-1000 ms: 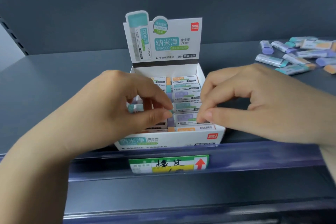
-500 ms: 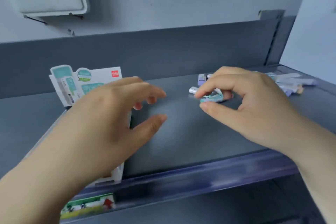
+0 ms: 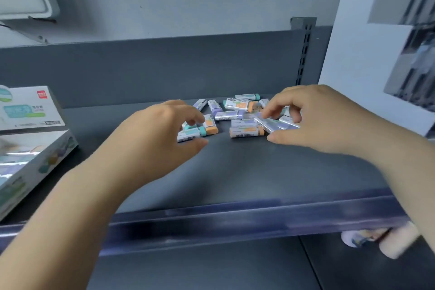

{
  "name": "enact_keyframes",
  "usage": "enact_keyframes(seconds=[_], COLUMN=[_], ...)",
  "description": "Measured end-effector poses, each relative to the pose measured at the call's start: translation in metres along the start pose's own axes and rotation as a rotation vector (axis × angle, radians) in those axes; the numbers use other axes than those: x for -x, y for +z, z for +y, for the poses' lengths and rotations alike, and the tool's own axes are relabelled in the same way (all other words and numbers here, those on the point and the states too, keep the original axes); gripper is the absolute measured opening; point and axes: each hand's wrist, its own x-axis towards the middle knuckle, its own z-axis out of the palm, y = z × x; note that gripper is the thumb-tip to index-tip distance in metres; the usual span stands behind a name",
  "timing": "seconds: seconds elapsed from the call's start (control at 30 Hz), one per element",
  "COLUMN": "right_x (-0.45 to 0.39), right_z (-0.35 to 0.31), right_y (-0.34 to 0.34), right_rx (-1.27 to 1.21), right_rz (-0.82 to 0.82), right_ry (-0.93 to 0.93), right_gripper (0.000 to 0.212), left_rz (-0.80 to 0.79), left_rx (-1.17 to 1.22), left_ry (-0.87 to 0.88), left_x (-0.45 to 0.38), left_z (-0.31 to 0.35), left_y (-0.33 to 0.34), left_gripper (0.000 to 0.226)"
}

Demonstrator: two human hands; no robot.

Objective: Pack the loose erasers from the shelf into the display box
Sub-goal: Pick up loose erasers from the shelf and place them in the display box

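Note:
Several loose erasers (image 3: 237, 105) in white sleeves with purple, teal and orange ends lie in a pile at the back of the dark grey shelf (image 3: 235, 167). My left hand (image 3: 150, 139) curls over the pile's left side, thumb and fingers around a teal-ended eraser (image 3: 189, 134). My right hand (image 3: 315, 120) pinches a purple-ended eraser (image 3: 270, 125) between thumb and forefinger at the pile's right side. The white display box (image 3: 40, 158) stands at the far left, blurred, with its printed header card (image 3: 30, 107) upright; its contents are hard to make out.
The shelf's glossy front rail (image 3: 235, 219) runs across below my wrists. A slotted upright post (image 3: 303, 54) and a white side panel (image 3: 362, 54) close the right end. Blurred pale items (image 3: 381, 239) lie on the lower shelf.
The view swung right, away from the display box. Both hands left the box and moved to the loose pile, where each now holds an eraser.

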Motion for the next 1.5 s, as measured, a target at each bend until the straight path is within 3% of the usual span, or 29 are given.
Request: enact_keyframes(seconds=[0.2,0.37,0.53,0.8,0.97,1.1,1.3,1.4,1.5], right_x=[-0.021,-0.038,-0.041,-0.042,-0.04,-0.034,-0.024,-0.021,-0.016], right_z=[0.028,0.035,0.035,0.027,0.024,0.023,0.022,0.021,0.018], right_y=[-0.004,0.003,0.002,0.009,0.012,0.008,0.005,0.003,0.001], right_rx=[0.13,0.151,0.2,0.165,0.145,0.14,0.096,-0.001,-0.255], right_rz=[-0.146,-0.23,-0.351,-0.398,-0.381,-0.397,-0.325,-0.248,-0.188], right_ry=[-0.035,-0.03,-0.026,0.059,0.099,0.069,-0.006,-0.029,0.002], right_gripper=[0.019,0.035,0.041,0.045,0.044,0.017,0.016,0.017,0.015], left_rz=[-0.106,-0.184,-0.182,-0.215,-0.223,-0.215,-0.243,-0.217,-0.18], left_rx=[-0.073,-0.143,-0.149,-0.011,0.084,0.134,0.122,0.14,0.153], left_ry=[-0.149,-0.273,-0.298,-0.285,-0.252,-0.248,-0.267,-0.277,-0.286], left_x=[-0.028,-0.032,-0.033,-0.034,-0.031,-0.029,-0.023,-0.019,-0.015], left_z=[-0.001,-0.009,-0.012,-0.009,-0.003,0.004,0.015,0.021,0.025], left_y=[0.021,0.032,0.032,0.03,0.027,0.024,0.02,0.02,0.021], left_gripper=[0.029,0.03,0.029,0.025,0.018,0.025,0.031,0.026,0.02])
